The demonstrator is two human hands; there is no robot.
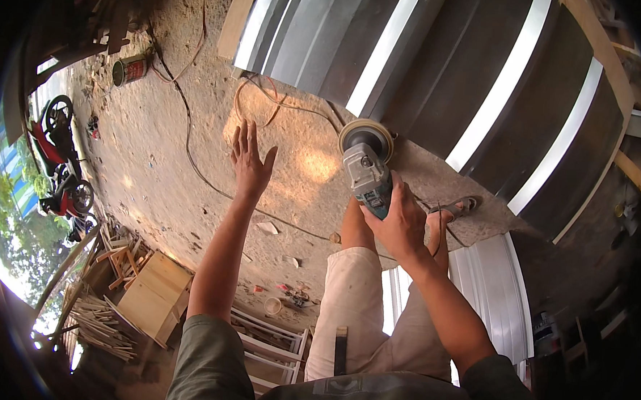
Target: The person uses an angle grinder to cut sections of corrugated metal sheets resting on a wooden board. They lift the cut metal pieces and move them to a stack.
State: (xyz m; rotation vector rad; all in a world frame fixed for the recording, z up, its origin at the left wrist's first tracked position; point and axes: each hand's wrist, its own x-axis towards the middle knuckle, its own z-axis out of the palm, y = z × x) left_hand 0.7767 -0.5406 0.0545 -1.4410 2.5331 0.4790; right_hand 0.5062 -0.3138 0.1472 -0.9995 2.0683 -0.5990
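My right hand (400,222) is wrapped round the body of an angle grinder (369,175) with a grey and teal housing. A round tan disc (389,140) sits at its far end, close to the near edge of a large ribbed panel (436,68); whether they touch I cannot tell. The panel is dark grey with bright white stripes. My left hand (252,164) is held out over the floor, fingers stretched and holding nothing, left of the grinder.
Cables (191,139) run across the dirt floor (216,115). A tin can (129,70) lies at the far left, near a red motorcycle (58,157). Wood sticks (100,324) and a wooden box (154,296) are at lower left. Another ribbed panel (491,288) stands right of my legs.
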